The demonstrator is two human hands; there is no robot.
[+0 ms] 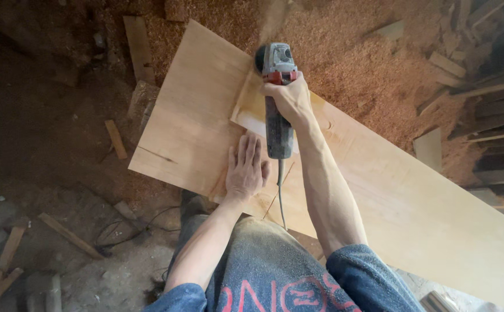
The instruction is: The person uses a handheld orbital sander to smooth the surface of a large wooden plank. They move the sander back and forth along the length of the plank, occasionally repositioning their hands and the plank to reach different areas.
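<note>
Sawdust (pixel 344 58) surrounds plywood sheet (pixel 194 115); right hand (pixel 289 98) grips grinder (pixel 276 98), left hand (pixel 245 167) flat.

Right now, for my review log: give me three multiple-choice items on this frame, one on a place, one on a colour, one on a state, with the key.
1. Where does the left hand rest?
A. Flat on the plywood sheet
B. On the floor
C. On the tool's cord

2. What colour is the band on the power tool, just ahead of the grip?
A. Green
B. Red
C. Yellow

3. How is the right hand placed?
A. Open, hanging in the air
B. Flat on the sawdust
C. Closed around the tool's body

Key: 1 A, the palm and spread fingers lie on the sheet. 2 B, a red band shows beneath the grey head. 3 C, the fingers wrap the tool's body.
</note>
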